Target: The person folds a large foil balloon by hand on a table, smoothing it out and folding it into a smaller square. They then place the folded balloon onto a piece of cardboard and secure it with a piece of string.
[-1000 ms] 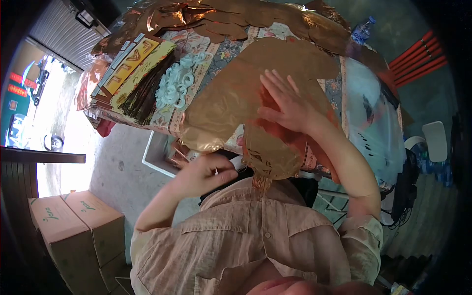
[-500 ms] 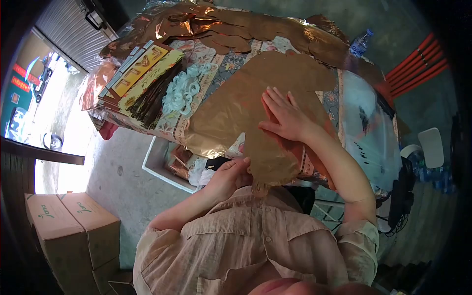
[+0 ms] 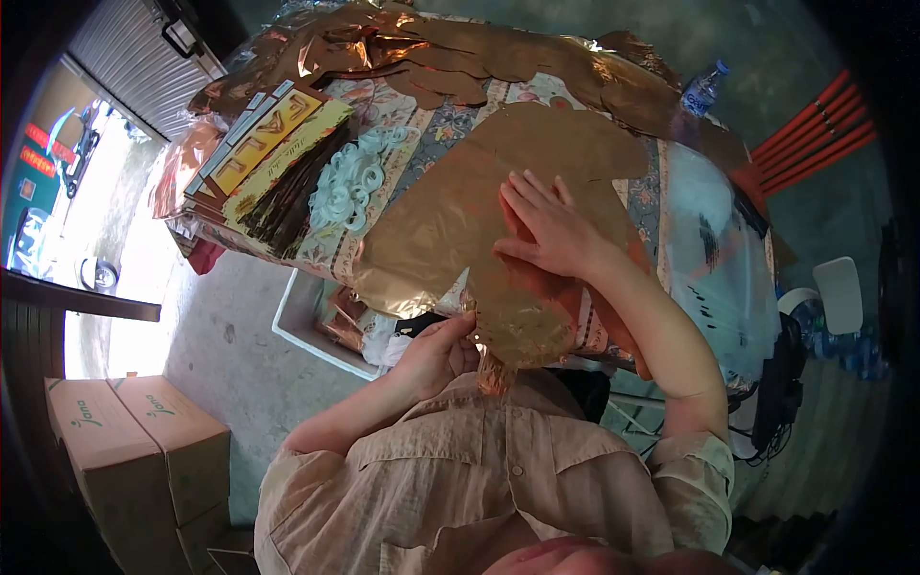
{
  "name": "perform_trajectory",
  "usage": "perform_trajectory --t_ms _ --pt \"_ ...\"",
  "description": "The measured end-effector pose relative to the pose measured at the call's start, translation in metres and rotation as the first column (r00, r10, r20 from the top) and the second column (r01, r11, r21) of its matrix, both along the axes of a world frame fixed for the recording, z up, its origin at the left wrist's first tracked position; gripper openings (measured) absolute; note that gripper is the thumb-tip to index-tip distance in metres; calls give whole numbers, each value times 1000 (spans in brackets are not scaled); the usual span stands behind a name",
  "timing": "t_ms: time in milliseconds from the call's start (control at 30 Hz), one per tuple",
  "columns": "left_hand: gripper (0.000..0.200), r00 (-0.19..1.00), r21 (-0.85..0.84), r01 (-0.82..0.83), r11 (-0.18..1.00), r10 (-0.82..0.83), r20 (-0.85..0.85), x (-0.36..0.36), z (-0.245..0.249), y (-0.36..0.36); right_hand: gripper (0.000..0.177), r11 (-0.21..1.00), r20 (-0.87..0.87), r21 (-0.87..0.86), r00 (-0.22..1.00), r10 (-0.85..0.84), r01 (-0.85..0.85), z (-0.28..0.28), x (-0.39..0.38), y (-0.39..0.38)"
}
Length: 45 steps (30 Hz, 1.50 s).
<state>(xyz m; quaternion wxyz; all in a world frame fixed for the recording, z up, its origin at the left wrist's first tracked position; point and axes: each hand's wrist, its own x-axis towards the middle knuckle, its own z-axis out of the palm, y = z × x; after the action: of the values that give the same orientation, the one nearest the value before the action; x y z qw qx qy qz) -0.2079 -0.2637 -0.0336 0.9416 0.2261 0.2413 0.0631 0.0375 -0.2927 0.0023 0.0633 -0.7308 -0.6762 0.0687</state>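
Note:
A large, flat brown-gold foil sheet [image 3: 431,230], which looks like an uninflated foil balloon, lies across the table and hangs a little over its near edge. My left hand [image 3: 443,350] pinches its near edge beside a narrow crinkled tab, with thumb and fingers closed. My right hand [image 3: 556,228] rests flat on the middle of the foil, its fingers stretched out, and casts a reddish reflection there. Part of the foil is hidden under my right forearm.
Printed "FALL" cards [image 3: 273,144] and pale rings [image 3: 347,182] lie left. More brown foil pieces [image 3: 498,53] line the far edge. Clear plastic bags [image 3: 714,259] and a water bottle [image 3: 704,88] are right. A white foam box [image 3: 321,340] stands below; cardboard boxes [image 3: 134,431] are at left.
The foil's near edge and tab have shifted slightly, with my left hand still pinching there. My right hand stays flat, a little further left in view.

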Motion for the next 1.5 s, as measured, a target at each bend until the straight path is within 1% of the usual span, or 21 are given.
perform_trajectory --t_ms 133,233,300,433,533,600,633,667,700,733,800,833,900,933,1000,1133,1200,1233,1300,1433,1500 --pt "31 1000 21 -5 1000 5 -2 -2 -16 3 83 1000 15 8 1000 -5 5 3 6 4" --pt "30 999 -24 -11 1000 10 -34 -4 -17 3 83 1000 9 5 1000 -15 14 -1 6 3" --pt "30 1000 -38 11 999 -10 17 -6 -21 8 82 1000 25 6 1000 -14 14 -1 7 6" --pt "30 1000 -28 9 1000 -10 -9 -1 -9 4 82 1000 19 16 1000 -7 6 -1 7 3" --pt "30 1000 -63 -13 998 12 -15 -3 -6 6 82 1000 28 15 1000 -8 8 -1 6 5" --pt "30 998 -44 -14 999 17 68 -5 9 7 82 1000 30 5 999 -17 17 -1 5 4" --pt "30 998 -48 -15 999 18 64 -8 3 8 82 1000 35 1 999 -21 21 0 5 4" --pt "31 996 136 71 988 -78 50 -10 -3 9 82 1000 39 -2 999 -24 24 1 4 4" --pt "33 985 315 155 936 -169 18 -11 -7 9 82 1000 36 -5 999 -23 23 1 4 5" --pt "33 986 312 155 937 -168 17 -12 -8 7 82 999 40 -7 999 -32 33 1 4 5" --pt "29 979 499 194 844 -196 -49 -6 3 3 82 999 45 -9 998 -41 41 2 3 4" --pt "29 979 499 194 844 -196 -49 -5 3 1 82 999 40 -14 998 -44 44 4 2 4" --pt "26 988 414 137 900 -156 12 -4 2 -1 82 999 36 -20 998 -48 49 4 2 3" --pt "26 987 414 139 900 -157 12 -4 1 0 82 999 35 -16 998 -49 50 3 2 3" --pt "24 989 348 137 927 -146 0 -3 -2 1 82 999 37 -10 998 -50 50 2 2 3" --pt "23 990 326 131 936 -138 -3 -2 -8 2 81 999 19 0 999 -48 48 0 3 4" --pt "24 994 333 107 937 -107 -18 -2 -14 2 81 998 10 7 998 -55 55 -1 3 4" --pt "24 994 332 108 937 -109 -16 -1 -13 1 81 999 14 -1 999 -52 52 0 3 4" --pt "20 995 256 90 962 -78 -58 1 -6 1 82 999 20 -9 999 -49 50 -1 5 4" --pt "22 995 299 73 951 -51 -82 3 8 1 82 999 29 20 999 -34 34 -4 8 7" --pt "22 992 257 105 961 -85 -91 3 6 3 82 999 28 26 999 -21 20 -6 7 10"
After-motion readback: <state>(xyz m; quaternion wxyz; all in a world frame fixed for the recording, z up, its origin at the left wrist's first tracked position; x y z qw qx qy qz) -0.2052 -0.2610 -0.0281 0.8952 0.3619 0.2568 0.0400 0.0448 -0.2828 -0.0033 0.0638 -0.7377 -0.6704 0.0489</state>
